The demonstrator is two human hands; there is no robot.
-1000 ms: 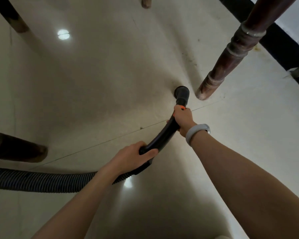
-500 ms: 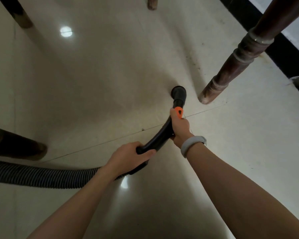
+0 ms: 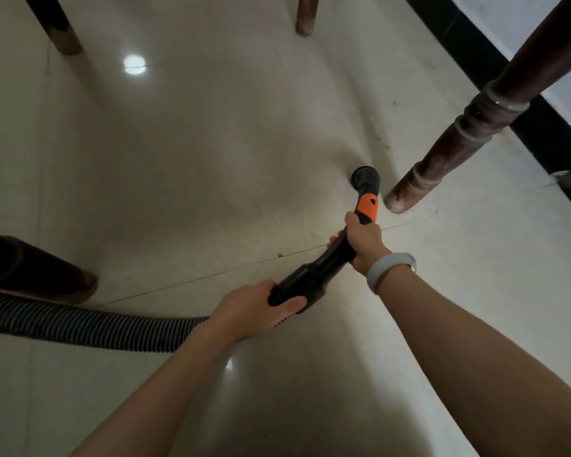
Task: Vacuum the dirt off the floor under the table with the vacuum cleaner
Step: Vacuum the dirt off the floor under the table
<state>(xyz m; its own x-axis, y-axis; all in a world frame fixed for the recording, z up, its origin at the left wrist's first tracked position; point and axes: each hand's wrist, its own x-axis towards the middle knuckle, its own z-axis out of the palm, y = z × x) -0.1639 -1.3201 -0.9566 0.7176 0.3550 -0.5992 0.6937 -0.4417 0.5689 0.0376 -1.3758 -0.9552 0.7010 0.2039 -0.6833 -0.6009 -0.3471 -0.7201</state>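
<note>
Left hand (image 3: 256,308): wrapped round the rear black collar of the vacuum tube (image 3: 314,273), thumb across the top; fingers underneath hidden.
Right hand (image 3: 363,240): clenched round the tube further forward, just behind the orange section (image 3: 367,208); fingertips mostly hidden behind the tube, one showing on its left side.
Wristband (image 3: 389,267): pale grey, on the right wrist; face turned away, unreadable.
Nozzle (image 3: 365,179): round black mouth, down against the floor (image 3: 195,153), just left of the foot of the turned table leg (image 3: 452,150); actual contact with the tile hard to confirm from above.
Hose (image 3: 89,323): ribbed, dark, lying on the floor from the left hand out past the left edge; vacuum body out of view.
Turned table leg: dark wood with ringed turnings; top cut off by the upper right edge.
Other legs: one at left (image 3: 37,270), mostly in shadow and cut by the edge; two at the top (image 3: 58,28) and (image 3: 307,14), only lower ends visible.
Dirt (image 3: 378,133): faint dark specks and streaks beyond the nozzle; a small speck (image 3: 280,254) on the tile joint left of the right hand; too small to identify.
Floor: glossy pale tile, lamp reflection (image 3: 134,64) upper left.
Skirting (image 3: 495,70): black band along the wall, upper right; small object (image 3: 564,178) at its base, blurred.
Tabletop: not seen.
</note>
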